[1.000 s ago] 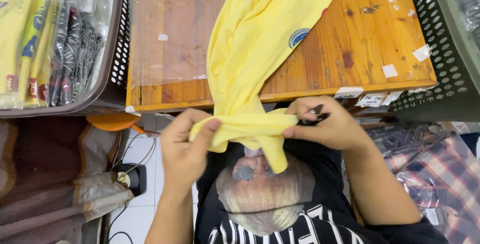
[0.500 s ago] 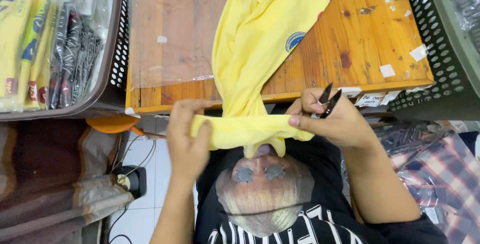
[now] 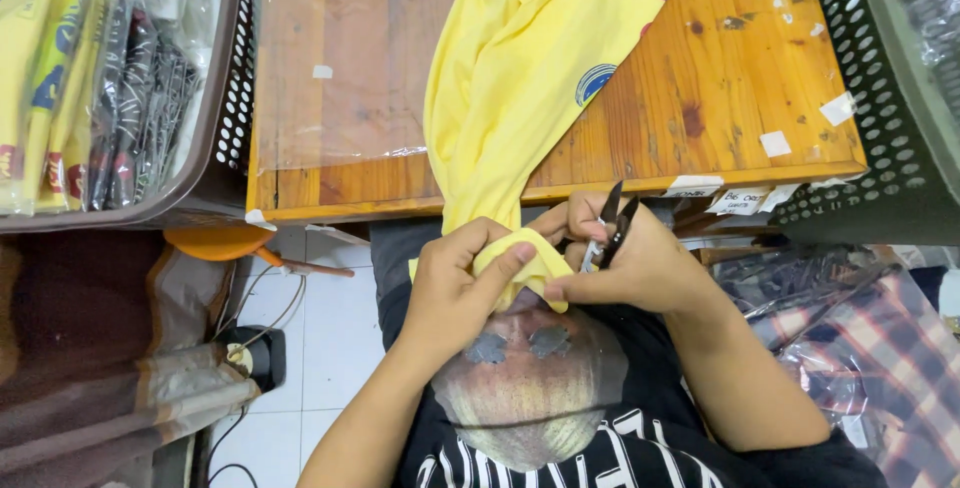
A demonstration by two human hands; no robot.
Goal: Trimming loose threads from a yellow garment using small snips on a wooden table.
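Both hands have drawn closer together since the earlier frame, bunching the yellow shirt [image 3: 530, 78] just below the table [image 3: 720, 98] edge. The left hand [image 3: 455, 283] pinches the shirt's end, no longer stretched wide. The right hand [image 3: 630, 263] grips the fabric and small black snips [image 3: 612, 223], now upright.

Person's wearing a black t-shirt [image 3: 620, 418] with a big faded graphic on the chest – greyish-tan, roundish shape – and white block lettering at the bottom of the frame. Both forearms bare, no watch or rings visible.
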